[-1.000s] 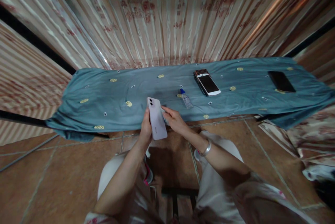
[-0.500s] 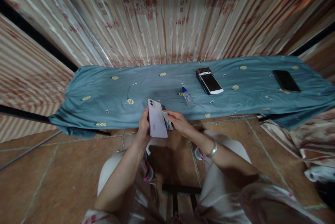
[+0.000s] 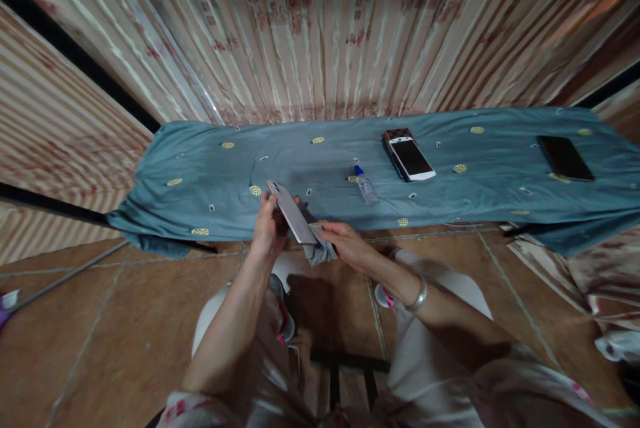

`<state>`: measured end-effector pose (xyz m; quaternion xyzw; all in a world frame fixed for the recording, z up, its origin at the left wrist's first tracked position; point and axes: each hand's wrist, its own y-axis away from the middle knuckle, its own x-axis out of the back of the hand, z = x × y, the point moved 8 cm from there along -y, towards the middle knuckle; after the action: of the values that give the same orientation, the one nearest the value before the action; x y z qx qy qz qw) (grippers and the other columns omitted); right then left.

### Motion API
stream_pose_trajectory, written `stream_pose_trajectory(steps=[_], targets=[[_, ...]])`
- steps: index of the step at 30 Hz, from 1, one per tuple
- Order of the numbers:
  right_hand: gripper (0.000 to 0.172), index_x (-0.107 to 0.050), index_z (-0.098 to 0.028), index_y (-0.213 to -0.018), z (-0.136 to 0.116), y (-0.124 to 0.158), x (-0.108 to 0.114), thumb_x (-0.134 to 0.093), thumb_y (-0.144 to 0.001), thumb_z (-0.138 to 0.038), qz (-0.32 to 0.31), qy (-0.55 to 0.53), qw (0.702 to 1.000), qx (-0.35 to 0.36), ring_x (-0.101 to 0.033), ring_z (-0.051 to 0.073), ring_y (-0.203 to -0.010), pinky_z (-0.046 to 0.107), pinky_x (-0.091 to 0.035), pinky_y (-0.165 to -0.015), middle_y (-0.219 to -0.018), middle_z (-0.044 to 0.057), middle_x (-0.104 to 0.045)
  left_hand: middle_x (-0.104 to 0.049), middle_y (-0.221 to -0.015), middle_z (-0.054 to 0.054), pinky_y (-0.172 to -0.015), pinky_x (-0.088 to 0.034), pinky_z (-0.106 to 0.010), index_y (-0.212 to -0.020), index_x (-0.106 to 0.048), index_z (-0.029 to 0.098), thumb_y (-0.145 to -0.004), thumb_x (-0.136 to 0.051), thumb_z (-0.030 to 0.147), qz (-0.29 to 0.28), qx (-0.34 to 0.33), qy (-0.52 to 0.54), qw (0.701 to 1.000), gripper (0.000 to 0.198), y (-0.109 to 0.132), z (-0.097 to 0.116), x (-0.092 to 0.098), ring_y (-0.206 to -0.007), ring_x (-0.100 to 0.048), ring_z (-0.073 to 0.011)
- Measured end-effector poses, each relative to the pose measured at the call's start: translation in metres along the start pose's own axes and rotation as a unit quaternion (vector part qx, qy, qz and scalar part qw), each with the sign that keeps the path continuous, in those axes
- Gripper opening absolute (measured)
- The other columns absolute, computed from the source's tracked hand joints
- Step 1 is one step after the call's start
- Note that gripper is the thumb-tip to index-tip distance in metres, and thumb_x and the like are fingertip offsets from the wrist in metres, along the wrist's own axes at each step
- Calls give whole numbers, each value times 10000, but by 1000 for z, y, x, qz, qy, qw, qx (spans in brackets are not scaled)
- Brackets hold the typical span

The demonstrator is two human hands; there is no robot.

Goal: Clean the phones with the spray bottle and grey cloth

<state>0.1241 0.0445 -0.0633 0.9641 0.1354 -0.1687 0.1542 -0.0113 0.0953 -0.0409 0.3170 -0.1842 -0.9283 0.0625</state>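
My left hand (image 3: 269, 229) is closed around a pale lilac smartphone (image 3: 293, 213), which is tilted so its long side edge faces up. In my right hand (image 3: 346, 241) a grey cloth (image 3: 320, 248) is pinched between thumb and fingers, close against the phone's lower right edge. Part of the cloth hangs below the phone. A small clear bottle with a blue cap (image 3: 365, 185) lies on the teal cloth-covered table (image 3: 280, 161) just beyond my right hand.
A white phone with a dark screen (image 3: 413, 159) lies on a dark box-like item right of the bottle. Farther right rests a black phone (image 3: 566, 158). Floral curtains (image 3: 330, 35) hang behind the table; dark poles (image 3: 80, 61) flank it.
The phone has turned from showing its back to standing more on edge. More of the grey cloth now shows below it. The whole view has shifted slightly.
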Motion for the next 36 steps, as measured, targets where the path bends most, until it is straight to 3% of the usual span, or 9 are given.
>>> stream_pose_trajectory(steps=[7, 14, 19, 22, 26, 29, 32, 36], targets=[[315, -761, -174, -880, 4, 4, 4, -713, -738, -451, -7, 38, 999, -12, -647, 144, -773, 243, -482, -718, -859, 30, -744, -658, -867, 44, -769, -583, -327, -1269, -467, 312, -776, -725, 232, 39, -49, -14, 998, 562, 5, 17, -3, -823, -707, -173], [290, -744, -152, -843, 16, 3, 7, -666, -809, -429, -4, 92, 995, -25, -662, 153, -734, 265, -492, -720, -793, 34, -731, -657, -890, 27, -796, -575, -281, -1448, -333, 338, -827, -657, 209, 63, -97, -51, 992, 712, 7, 18, -3, -924, -680, -155], [367, -749, -147, -858, -4, 10, 3, -636, -831, -495, -42, 153, 987, -2, -672, 162, -735, 274, -514, -696, -809, 46, -739, -659, -968, 2, -777, -563, -260, -1490, -295, 355, -785, -710, 234, 71, -121, -84, 987, 827, 4, 16, 1, -964, -665, -156], [366, -742, -168, -1028, -31, 16, 4, -588, -877, -463, -63, 205, 976, 41, -692, 178, -829, 301, -534, -760, -938, 60, -755, -655, -1000, -6, -774, -562, -256, -1501, -279, 367, -790, -698, 221, 70, -113, -92, 987, 838, 2, 13, 3, -992, -659, -157], [336, -666, -215, -1198, -71, 21, 20, -504, -941, -360, 53, 320, 932, 159, -678, 213, -1042, 365, -509, -938, -1123, 63, -733, -659, -970, 0, -787, -551, -261, -1507, -277, 334, -773, -703, 213, 63, -91, -90, 990, 858, 3, 4, 0, -971, -655, -156], [366, -574, -207, -1297, -87, 24, 21, -457, -960, -290, 116, 394, 883, 225, -679, 211, -1052, 365, -511, -952, -1142, 76, -718, -663, -925, 14, -773, -543, -258, -1513, -265, 303, -751, -708, 184, 53, -73, -85, 992, 889, 6, -7, -7, -892, -656, -145], [369, -541, -162, -1302, -89, 23, 4, -415, -964, -240, 106, 451, 842, 274, -677, 214, -1048, 371, -523, -952, -1164, 111, -698, -678, -891, 29, -753, -531, -253, -1507, -268, 299, -731, -720, 176, 35, -41, -78, 995, 907, 8, -19, -13, -795, -657, -130], [388, -551, -169, -1299, -82, 22, -28, -363, -960, -161, 61, 514, 785, 340, -602, 202, -1198, 370, -485, -1051, -1281, 115, -636, -672, -769, 59, -706, -504, -226, -1480, -305, 267, -697, -762, 199, 23, -22, -57, 998, 909, 8, -24, -16, -682, -642, -115]])
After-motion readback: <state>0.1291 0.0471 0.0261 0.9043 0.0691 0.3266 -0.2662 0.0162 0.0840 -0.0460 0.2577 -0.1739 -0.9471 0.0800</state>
